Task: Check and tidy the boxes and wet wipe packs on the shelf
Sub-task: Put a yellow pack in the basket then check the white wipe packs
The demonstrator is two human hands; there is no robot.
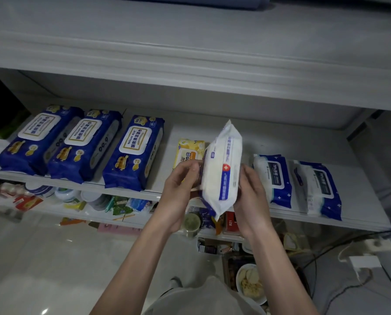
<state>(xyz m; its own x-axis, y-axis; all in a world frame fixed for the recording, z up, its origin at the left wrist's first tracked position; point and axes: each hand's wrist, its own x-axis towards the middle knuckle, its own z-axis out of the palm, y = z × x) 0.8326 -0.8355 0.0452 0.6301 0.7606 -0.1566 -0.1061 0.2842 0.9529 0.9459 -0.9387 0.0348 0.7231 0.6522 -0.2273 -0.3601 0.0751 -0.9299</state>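
Note:
A white wet wipe pack [221, 171] with a blue stripe and a red cross is held on edge above the front of the white shelf [360, 196]. My left hand [178, 192] grips its left side and my right hand [251, 194] grips its right side. Behind it a small yellow pack [187, 153] lies on the shelf. Three dark blue packs [40, 137] [85, 144] [133, 153] lie in a row at the left. Two white and blue packs [273, 178] [317, 189] lie at the right.
A white shelf board [190, 53] overhangs close above. The shelf below [76, 201] holds tubs, small packets and boxes. On the floor at the lower right stand a bowl of food [250, 283], cables and a power strip [362, 262].

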